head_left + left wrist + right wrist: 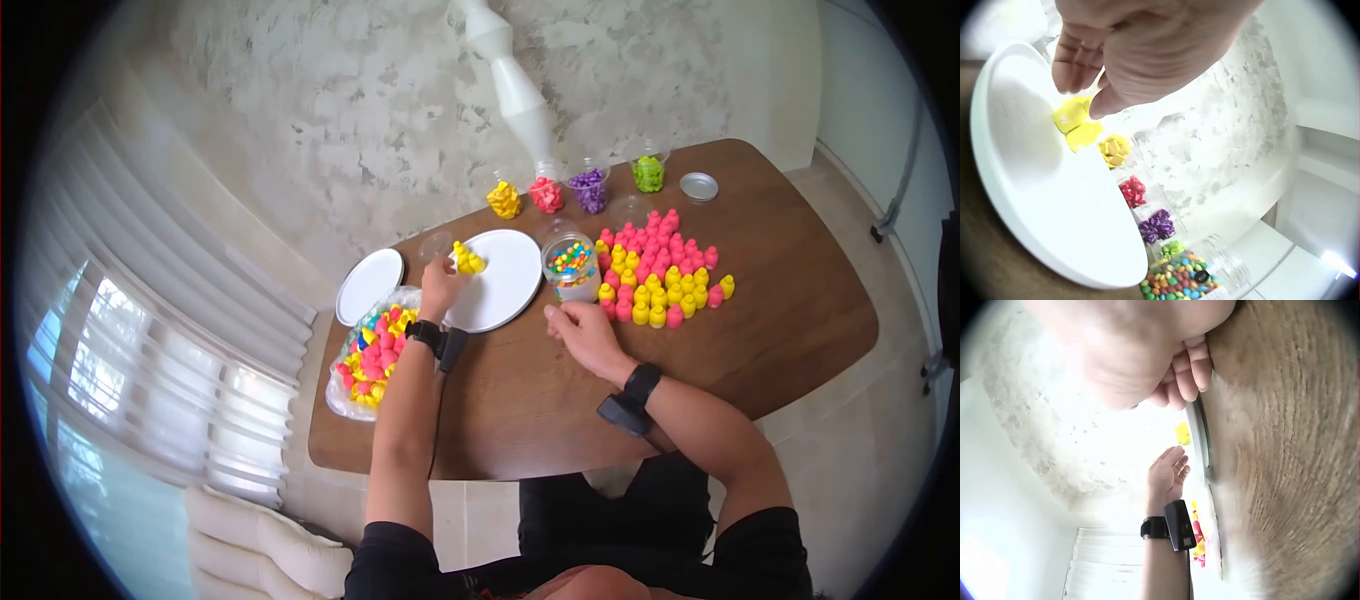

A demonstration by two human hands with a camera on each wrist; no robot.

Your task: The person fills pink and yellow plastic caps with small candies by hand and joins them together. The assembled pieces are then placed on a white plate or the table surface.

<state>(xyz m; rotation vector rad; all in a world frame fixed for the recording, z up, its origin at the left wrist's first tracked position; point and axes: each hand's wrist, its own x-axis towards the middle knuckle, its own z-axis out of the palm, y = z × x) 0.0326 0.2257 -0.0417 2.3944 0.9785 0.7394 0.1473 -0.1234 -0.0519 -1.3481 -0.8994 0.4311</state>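
Note:
Near the upper left of the white round board [505, 300], my left hand [440, 288] is beside a small cluster of yellow knobbed pieces [467, 258]. In the left wrist view, one yellow piece [1070, 117] shows a white letter M, with the thumb tip right at its back and the other fingers loosely bent. My right hand [588, 338] hovers at the front of a clear jar [572, 268] of multicoloured candies. Its fingers [1188, 378] hang loosely curled and hold nothing. The right wrist view also has the left hand [1169, 475], fingertips close below a yellow piece.
Pink and yellow bottle-shaped pieces [655, 265] stand grouped right of the jar. Left lies an open plastic bag [345, 400] of coloured pieces. Clear cups of yellow [504, 201], red [546, 195], purple [589, 190] and green [649, 174] items line the back. A white lid [370, 287] lies far left.

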